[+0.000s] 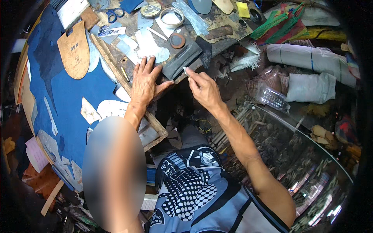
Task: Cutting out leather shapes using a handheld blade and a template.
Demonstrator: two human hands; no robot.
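Note:
My left hand lies on the workbench with its fingers spread. Its fingertips rest by a pale, rounded flat piece, and its thumb points toward a black rectangular slab near the bench's edge. At the near right side of that slab, my right hand is closed in a pinch. A small white piece sticks out from its fingertips toward the slab; most of it is hidden by the fingers, so its kind is unclear.
Blue-handled scissors, a tape roll and a brown ring lie farther back. A tan cardboard pattern rests on blue sheet material at left. Wrapped white rolls and a glass-topped case stand at right.

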